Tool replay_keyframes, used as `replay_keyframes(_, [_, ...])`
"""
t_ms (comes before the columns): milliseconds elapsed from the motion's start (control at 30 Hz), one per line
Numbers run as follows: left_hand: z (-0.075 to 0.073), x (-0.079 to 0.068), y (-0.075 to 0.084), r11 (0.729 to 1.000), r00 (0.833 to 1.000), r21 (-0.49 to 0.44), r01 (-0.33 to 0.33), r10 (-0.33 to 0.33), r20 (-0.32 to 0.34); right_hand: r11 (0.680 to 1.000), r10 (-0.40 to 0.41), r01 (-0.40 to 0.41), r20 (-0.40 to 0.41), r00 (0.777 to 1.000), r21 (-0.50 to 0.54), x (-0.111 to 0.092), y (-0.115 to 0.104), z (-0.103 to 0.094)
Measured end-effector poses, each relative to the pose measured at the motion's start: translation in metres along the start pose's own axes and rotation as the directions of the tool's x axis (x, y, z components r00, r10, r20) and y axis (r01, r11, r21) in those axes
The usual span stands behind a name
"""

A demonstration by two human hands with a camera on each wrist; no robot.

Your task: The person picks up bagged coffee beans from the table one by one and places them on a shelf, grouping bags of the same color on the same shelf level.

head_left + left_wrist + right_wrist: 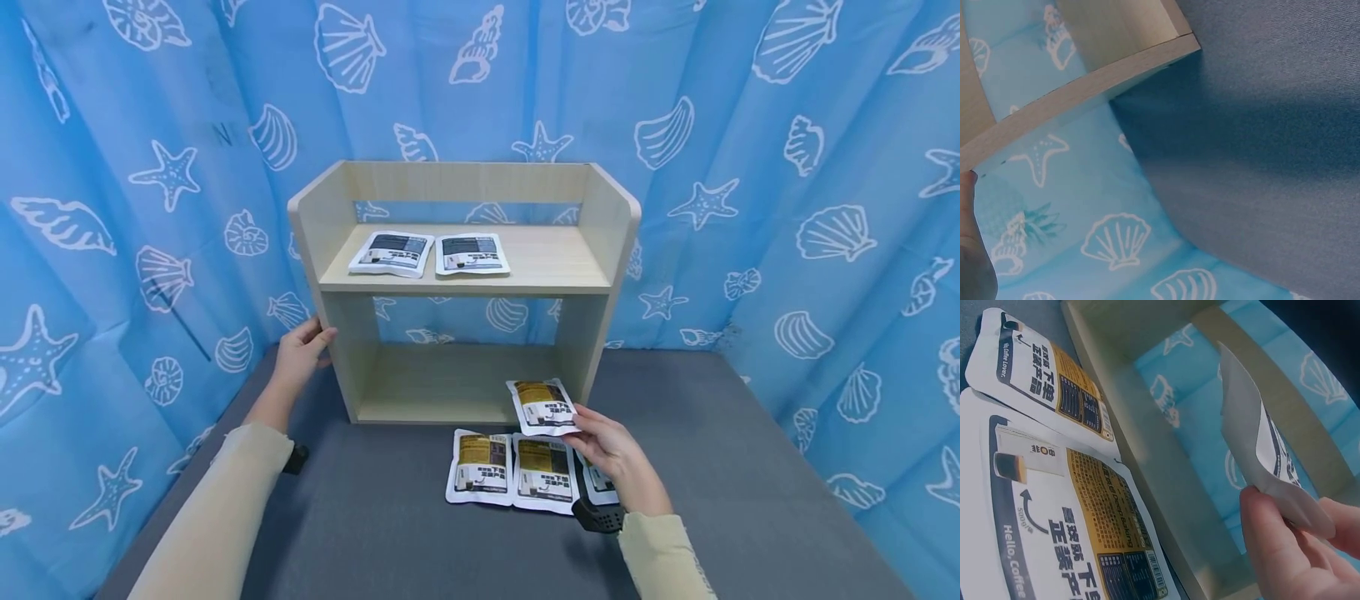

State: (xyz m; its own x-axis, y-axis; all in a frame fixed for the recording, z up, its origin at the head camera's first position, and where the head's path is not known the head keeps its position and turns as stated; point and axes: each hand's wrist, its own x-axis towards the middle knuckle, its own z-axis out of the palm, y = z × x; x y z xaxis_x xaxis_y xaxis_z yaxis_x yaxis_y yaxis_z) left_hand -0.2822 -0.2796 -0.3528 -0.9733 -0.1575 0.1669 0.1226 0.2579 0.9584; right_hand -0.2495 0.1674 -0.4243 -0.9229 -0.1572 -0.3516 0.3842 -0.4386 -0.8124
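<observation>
The right hand pinches a pouch by its near right corner — the rest juts left past the fingers. The left hand touches the left side of the shelf — grip unclear.

The head view was bright, both wrist views dimmer and hazier; in the left one, shadow darkened the grey tabletop beside the bookshelf.

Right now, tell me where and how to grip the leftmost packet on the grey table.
Probably best to pinch the free left edge of the leftmost packet, coming from its left: it lies flat, and its right edge meets the middle packet.
</observation>
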Motion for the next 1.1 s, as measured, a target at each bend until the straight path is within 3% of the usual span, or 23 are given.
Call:
replay_keyframes(267, [-0.002,-0.002,-0.002,1.000,1.000,0.000,0.000,0.000,0.008,0.999,0.013,-0.011,-0.028,1.000,0.053,0.009,0.003,0.006])
replay_keyframes(400, [-0.002,-0.002,-0.002,1.000,1.000,0.003,0.006,-0.006,0.001,0.995,0.033,-0.033,-0.003,0.999,0.098,0.016,0.006,0.008])
replay_keyframes(700, [0.003,0.001,0.001,1.000,1.000,-0.009,0.001,-0.001,0.013,0.997,0.025,-0.021,-0.060,0.998,0.068,0.025,0.010,0.008])
replay_keyframes(1100, [0.000,0.000,0.003,0.999,1.000,-0.025,0.021,-0.021,0.010,0.958,0.080,-0.046,-0.111,0.991,0.284,0.036,0.010,0.013])
